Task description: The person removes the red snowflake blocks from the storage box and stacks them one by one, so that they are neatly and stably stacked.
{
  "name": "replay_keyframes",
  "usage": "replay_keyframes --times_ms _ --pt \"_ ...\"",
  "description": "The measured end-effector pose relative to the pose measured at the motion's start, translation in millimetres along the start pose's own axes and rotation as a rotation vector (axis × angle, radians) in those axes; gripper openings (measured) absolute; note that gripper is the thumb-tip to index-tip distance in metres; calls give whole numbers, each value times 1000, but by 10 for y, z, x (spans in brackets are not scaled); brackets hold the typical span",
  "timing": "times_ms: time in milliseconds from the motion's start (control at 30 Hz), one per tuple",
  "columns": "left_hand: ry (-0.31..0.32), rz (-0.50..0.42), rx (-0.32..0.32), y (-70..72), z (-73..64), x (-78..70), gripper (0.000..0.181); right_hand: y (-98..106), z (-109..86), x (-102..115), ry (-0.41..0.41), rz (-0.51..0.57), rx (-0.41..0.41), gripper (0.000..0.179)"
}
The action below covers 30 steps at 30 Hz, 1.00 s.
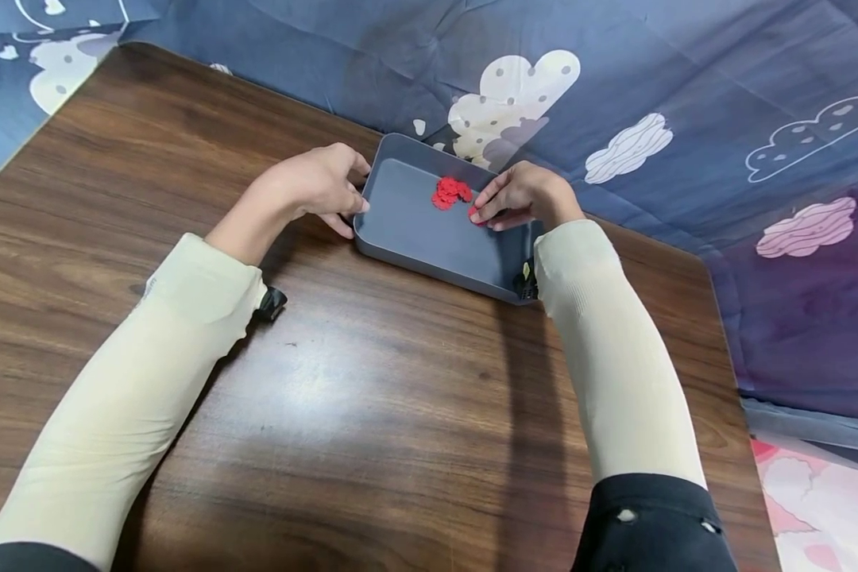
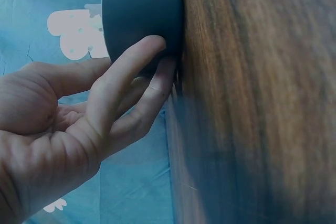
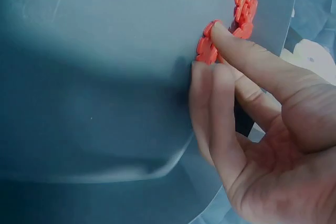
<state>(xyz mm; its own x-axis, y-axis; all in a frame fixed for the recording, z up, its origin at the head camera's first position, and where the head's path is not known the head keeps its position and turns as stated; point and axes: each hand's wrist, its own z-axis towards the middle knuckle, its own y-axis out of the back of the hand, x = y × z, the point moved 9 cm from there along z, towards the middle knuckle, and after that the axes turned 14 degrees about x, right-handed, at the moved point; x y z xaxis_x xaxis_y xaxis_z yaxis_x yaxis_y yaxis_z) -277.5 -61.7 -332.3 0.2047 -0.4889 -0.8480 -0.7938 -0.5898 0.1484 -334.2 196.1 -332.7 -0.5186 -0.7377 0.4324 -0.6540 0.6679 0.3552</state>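
Note:
A shallow grey tray [image 1: 429, 230] lies on the wooden table near its back edge. My left hand [image 1: 318, 187] holds the tray's left end, fingers against the outer wall [image 2: 136, 14] and a fingertip at the rim. Inside the tray, several red flower-shaped plastic pieces [image 1: 446, 192] lie in a small heap toward the back wall. My right hand [image 1: 525, 195] reaches over the tray's right part. Its thumb and fingers pinch a red flower-shaped piece [image 3: 206, 50] close over the tray floor, beside the heap [image 3: 244, 9].
The brown wood-grain table [image 1: 329, 413] spreads in front of the tray and to both sides. A blue curtain [image 1: 400, 71] with cloud prints hangs right behind the tray. A pink printed cloth [image 1: 822, 500] shows at the lower right, past the table edge.

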Motion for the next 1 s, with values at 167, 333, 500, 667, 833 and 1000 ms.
replay_keyframes --times_ms 167,333,500,667,833,1000 --pt "2 3 -2 -2 1 -21 73 9 2 12 -1 -39 4 15" --pt "-2 6 -1 5 5 -39 74 -8 -8 22 -5 -56 41 12" --pt "-1 11 -1 9 -2 -46 74 -2 -11 26 -9 -67 48 10" --pt "6 6 0 7 -13 -30 74 -3 -3 25 2 -88 44 8" --pt "8 9 -6 -6 -8 -23 73 -8 0 23 18 -125 47 8" --pt "8 8 -5 -5 -1 -7 73 5 -16 40 39 -155 56 8"
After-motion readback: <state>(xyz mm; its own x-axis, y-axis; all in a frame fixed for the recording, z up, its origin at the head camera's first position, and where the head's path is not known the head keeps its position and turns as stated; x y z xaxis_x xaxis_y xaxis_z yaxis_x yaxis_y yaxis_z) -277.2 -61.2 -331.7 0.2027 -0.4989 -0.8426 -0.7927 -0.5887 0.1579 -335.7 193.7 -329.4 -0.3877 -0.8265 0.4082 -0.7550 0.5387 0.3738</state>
